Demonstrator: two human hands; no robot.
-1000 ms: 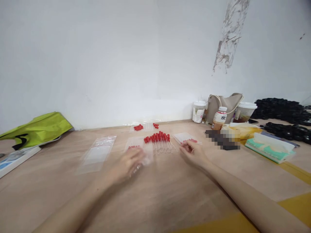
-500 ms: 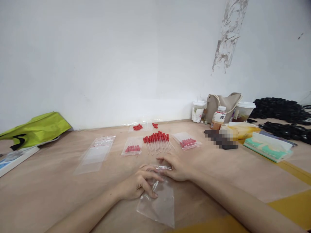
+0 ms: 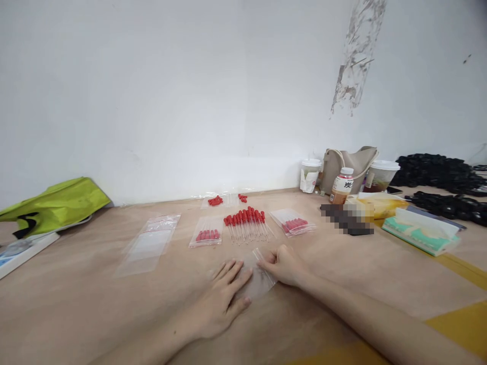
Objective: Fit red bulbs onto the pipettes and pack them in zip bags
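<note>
A clear plastic zip bag (image 3: 258, 285) lies on the brown-covered table in front of me, its zip edge toward the right. My left hand (image 3: 224, 299) rests flat on the bag's left part, fingers spread. With fingers closed, my right hand (image 3: 286, 264) pinches the bag near its zip edge. Beyond the hands lies a fanned row of red-capped droppers with thin clear stems (image 3: 245, 220). One zip bag of red-capped pieces (image 3: 207, 233) is left of the row, and another filled bag (image 3: 293, 223) is to its right.
Flat clear bags (image 3: 150, 243) lie at the left. Small red pieces (image 3: 215, 201) sit near the wall. A green bag (image 3: 64, 205) stands far left. On the right are a bottle (image 3: 342, 186), lidded cups (image 3: 311, 176), a beige bag (image 3: 348, 162) and a tissue pack (image 3: 420, 230).
The bag has turned, so its zip edge now faces right. My left hand has flattened onto it and moved slightly nearer me; my right hand has closed on its edge.
</note>
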